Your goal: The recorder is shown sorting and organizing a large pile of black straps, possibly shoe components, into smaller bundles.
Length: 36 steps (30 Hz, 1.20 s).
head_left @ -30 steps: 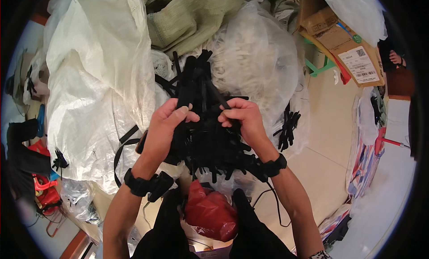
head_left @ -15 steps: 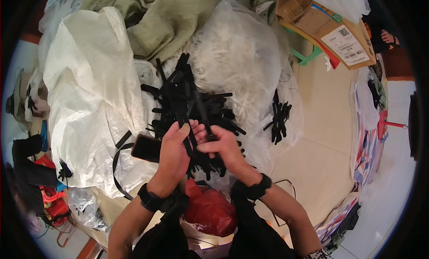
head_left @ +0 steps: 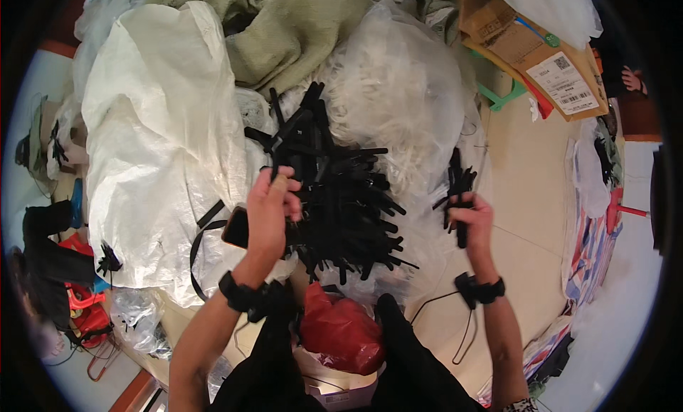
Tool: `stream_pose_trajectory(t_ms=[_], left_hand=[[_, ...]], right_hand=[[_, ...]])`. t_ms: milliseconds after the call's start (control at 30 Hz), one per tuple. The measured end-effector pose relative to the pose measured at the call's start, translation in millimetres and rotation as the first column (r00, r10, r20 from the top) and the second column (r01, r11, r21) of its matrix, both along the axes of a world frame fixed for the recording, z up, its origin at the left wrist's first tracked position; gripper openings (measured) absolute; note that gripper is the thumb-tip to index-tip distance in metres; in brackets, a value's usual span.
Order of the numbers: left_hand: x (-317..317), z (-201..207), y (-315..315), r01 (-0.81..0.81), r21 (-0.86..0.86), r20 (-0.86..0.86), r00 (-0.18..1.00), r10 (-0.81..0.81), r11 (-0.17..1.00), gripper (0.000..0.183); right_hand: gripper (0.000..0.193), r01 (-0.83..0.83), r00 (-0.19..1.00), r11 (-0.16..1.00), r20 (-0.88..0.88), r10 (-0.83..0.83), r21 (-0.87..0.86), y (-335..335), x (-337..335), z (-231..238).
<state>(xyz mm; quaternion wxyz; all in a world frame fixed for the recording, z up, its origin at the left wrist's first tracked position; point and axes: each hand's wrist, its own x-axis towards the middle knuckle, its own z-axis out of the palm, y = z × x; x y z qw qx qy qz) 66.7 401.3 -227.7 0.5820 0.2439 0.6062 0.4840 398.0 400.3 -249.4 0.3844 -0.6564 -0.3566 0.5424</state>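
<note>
A large heap of slim black strips [head_left: 341, 206] lies in front of me on clear plastic. My left hand [head_left: 269, 209] is at the heap's left edge, fingers curled and pinched on one black strip whose end rises above the fingertips. Out to the right, my right hand [head_left: 475, 223] grips another black strip [head_left: 462, 236] that points down below its fingers. This hand is right over a smaller cluster of black strips [head_left: 455, 176], partly covering it. A dark phone [head_left: 236, 228] lies beside my left hand.
White woven sacking [head_left: 153, 149] spreads over the left. Behind the heap is a clear bag of pale strips [head_left: 391, 92]. A cardboard box [head_left: 533, 49] stands at the back right near a green stool [head_left: 504, 95]. A red plastic bag [head_left: 338, 330] sits between my legs.
My right hand has moved right, from beside the left hand over the heap to the smaller cluster, carrying a black strip. My left hand has shifted slightly up. The view has shifted a little.
</note>
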Motion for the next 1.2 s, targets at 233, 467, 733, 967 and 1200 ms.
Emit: stream_pose_trajectory(t_ms=[233,467,733,967,1200], left_hand=[[-21.1,-35.4,63.9,0.264,0.176,-0.839,0.543,0.004,0.948,0.021],[-33.5,-75.2,76.6,0.275,-0.146,-0.948,0.237,-0.214,0.950,0.022],[23.0,0.3,13.7,0.445,-0.130,-0.300,0.834,-0.463,0.886,0.024],[62.1,19.7,-27.9,0.795,0.062,-0.499,0.549,-0.671,0.604,0.020],[-26.4,-51.8,53.5,0.078,-0.013,-0.843,0.535,-0.053,0.997,0.048]], right_hand=[[0.051,-0.163,0.639,0.986,0.759,0.126,-0.026,14.2,51.0,-8.7],[0.051,-0.320,0.896,0.947,0.335,0.292,0.031,0.0,-7.6,10.5],[0.042,-0.397,0.901,0.911,-0.140,0.410,0.111,4.8,-126.5,25.0],[0.015,-0.253,0.952,0.952,-0.130,0.276,0.173,1.8,-105.8,38.0],[0.017,0.072,0.957,0.996,0.285,-0.056,-0.044,10.7,41.2,-0.7]])
